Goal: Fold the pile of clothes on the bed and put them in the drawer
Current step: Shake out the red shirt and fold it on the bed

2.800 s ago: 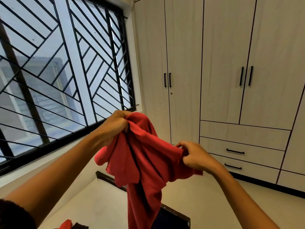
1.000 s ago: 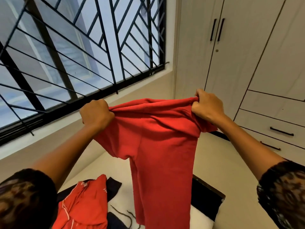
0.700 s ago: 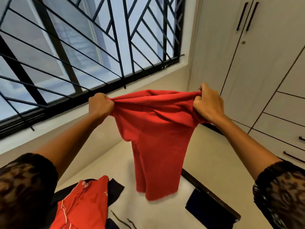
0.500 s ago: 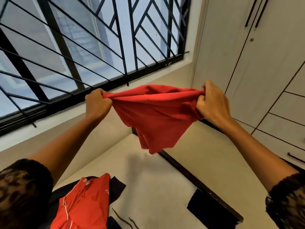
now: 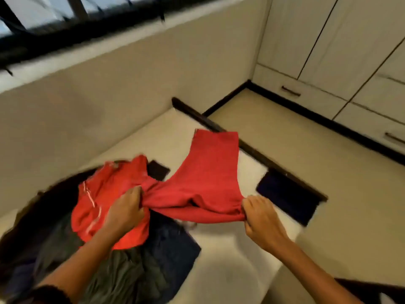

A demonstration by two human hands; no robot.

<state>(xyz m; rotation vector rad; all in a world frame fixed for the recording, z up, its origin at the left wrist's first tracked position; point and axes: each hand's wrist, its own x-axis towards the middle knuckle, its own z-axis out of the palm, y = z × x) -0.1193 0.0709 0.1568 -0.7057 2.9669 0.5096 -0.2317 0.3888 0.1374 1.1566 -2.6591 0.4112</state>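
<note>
Both near ends of the soft red piece of clothing are pinched by the left hand and right hand, its far end on the white bed; it seems to be getting laid flat, and must be smoothed before being folded.

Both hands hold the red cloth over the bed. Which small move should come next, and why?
Probably lower the gripped edge onto the bed: the left hand and right hand hold the red cloth by its bunched near edge, while its far end seems already laid flat.
</note>
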